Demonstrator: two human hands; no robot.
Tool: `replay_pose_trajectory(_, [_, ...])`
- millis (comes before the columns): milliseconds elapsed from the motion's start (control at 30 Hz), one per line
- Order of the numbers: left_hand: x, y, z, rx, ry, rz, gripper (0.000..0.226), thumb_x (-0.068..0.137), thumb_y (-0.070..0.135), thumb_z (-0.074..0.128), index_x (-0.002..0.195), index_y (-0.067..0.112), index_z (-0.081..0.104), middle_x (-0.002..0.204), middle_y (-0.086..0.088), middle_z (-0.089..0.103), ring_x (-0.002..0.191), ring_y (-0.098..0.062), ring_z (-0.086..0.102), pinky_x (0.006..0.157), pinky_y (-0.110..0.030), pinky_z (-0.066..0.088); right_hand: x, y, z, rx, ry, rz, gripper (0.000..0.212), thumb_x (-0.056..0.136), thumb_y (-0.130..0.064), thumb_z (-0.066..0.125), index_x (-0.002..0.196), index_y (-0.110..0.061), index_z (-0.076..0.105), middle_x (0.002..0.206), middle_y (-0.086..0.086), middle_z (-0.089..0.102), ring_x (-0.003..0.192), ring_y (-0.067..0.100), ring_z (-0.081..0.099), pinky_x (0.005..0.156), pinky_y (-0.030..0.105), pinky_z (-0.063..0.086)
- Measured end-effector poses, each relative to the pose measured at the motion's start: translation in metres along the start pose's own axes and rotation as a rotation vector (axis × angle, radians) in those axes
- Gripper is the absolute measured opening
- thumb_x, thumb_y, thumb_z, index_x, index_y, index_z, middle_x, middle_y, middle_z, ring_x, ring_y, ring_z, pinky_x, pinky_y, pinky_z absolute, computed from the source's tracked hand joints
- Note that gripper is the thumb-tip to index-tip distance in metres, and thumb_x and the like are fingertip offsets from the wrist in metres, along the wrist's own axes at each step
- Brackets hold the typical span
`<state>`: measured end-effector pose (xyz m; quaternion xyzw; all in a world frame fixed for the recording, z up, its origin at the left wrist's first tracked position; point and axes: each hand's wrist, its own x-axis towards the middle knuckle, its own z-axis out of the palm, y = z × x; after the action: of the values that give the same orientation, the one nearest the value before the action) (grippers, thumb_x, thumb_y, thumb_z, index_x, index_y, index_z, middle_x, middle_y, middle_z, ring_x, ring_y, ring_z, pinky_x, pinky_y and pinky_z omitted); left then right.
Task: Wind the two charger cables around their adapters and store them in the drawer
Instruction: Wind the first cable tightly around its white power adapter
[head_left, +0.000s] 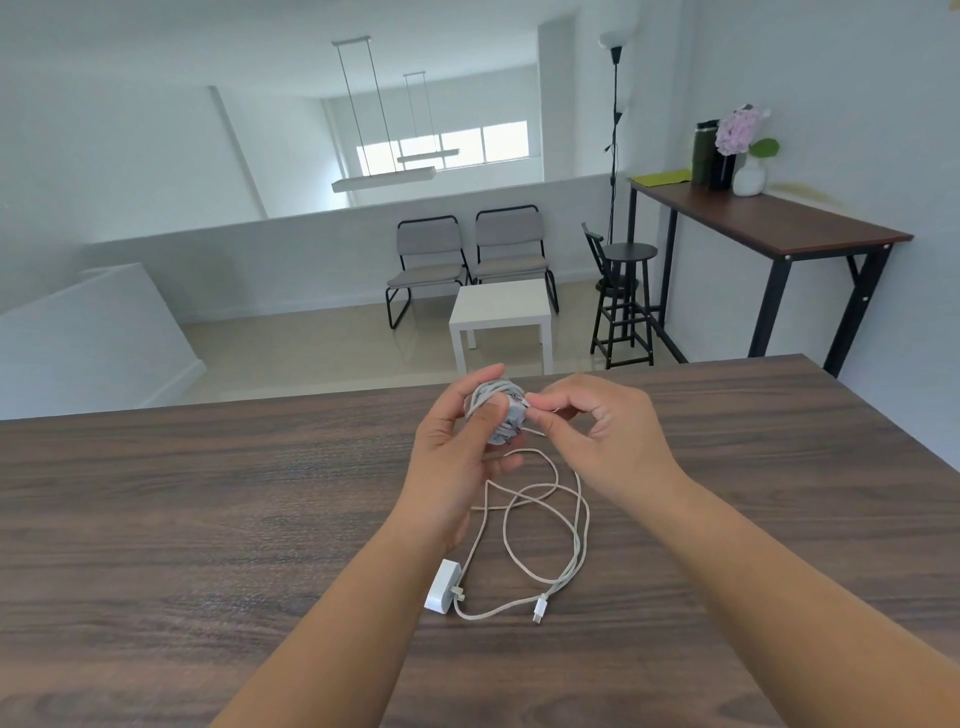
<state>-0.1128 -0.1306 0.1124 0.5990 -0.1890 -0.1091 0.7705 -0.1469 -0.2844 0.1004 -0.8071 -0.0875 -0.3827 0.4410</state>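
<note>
I see the first adapter (500, 415) held above the table (208, 519), with its grey cable wound round it in many turns so that little of the body shows. My left hand (457, 447) grips this bundle, thumb across the near side and fingers curled over the far side. My right hand (597, 421) is just beside it on the right, thumb and forefinger pinched together on the cable's thin free end (540, 413) at the bundle's edge; the other fingers are loosely curled.

Below the hands, the second adapter (443, 587) lies on the table, white, with its prongs out to the right. Its cable (574, 525) is unwound, spread in loose overlapping loops between the adapter and my wrists, and its plug (539, 609) rests on the wood just right of the adapter, apart from it.

I cannot see a drawer from here.

Beyond the table's far edge stand a small white side table (498, 312), two grey chairs (467, 260) against a low wall, and a black stool (623, 306). At the right wall there is a tall desk (779, 223) carrying a vase of flowers (743, 156) and a dark bottle (704, 150). A floor lamp (615, 130) stands by its left end.
</note>
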Motion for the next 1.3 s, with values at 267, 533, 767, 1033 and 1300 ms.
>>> replay_pose_trajectory(267, [-0.001,0.003,-0.001,0.022,0.049,0.012,0.022,0.096,0.025,0.054,0.107,0.031,0.073,0.111,-0.009,0.069,0.090,-0.025,0.066,0.063,-0.028,0.057,-0.001,-0.006,-0.001,-0.030,-0.052,0.018,0.007,0.078,-0.009,0.076,0.084,-0.012,0.077,0.080,-0.003,0.073,0.074,0.006,0.066,0.071,0.018,0.052])
replay_pose_trajectory(533, [0.000,0.003,0.001,-0.030,0.066,-0.032,0.024,0.095,0.014,0.055,0.100,0.027,0.075,0.097,-0.006,0.070,0.080,-0.019,0.065,0.061,-0.026,0.055,-0.007,-0.012,0.002,0.096,-0.007,0.168,0.010,0.073,-0.006,0.078,0.078,-0.015,0.077,0.077,-0.005,0.073,0.072,0.008,0.067,0.070,0.021,0.054])
replay_pose_trajectory(767, [0.000,-0.004,0.002,-0.061,0.073,-0.069,0.023,0.093,0.010,0.055,0.098,0.023,0.073,0.091,-0.002,0.072,0.078,-0.019,0.066,0.062,-0.026,0.056,-0.009,-0.011,0.001,0.054,-0.062,0.169,0.009,0.074,-0.006,0.077,0.077,-0.015,0.076,0.075,-0.006,0.072,0.069,0.005,0.066,0.067,0.017,0.052])
replay_pose_trajectory(1033, [0.001,-0.010,0.003,-0.077,0.064,-0.067,0.028,0.092,0.004,0.049,0.101,0.020,0.070,0.095,-0.002,0.068,0.077,-0.014,0.063,0.065,-0.027,0.053,-0.010,-0.011,0.004,-0.147,-0.039,0.043,0.005,0.072,-0.007,0.076,0.073,-0.012,0.075,0.071,-0.002,0.070,0.071,0.007,0.062,0.064,0.011,0.049])
replay_pose_trajectory(1300, [0.004,-0.016,0.005,-0.095,0.004,-0.061,0.024,0.080,0.008,0.045,0.091,0.025,0.058,0.079,0.004,0.060,0.068,-0.011,0.053,0.060,-0.025,0.041,-0.015,-0.021,0.014,-0.411,-0.076,-0.006,0.013,0.076,-0.015,0.062,0.065,-0.011,0.067,0.068,0.002,0.062,0.063,0.023,0.061,0.055,0.039,0.054])
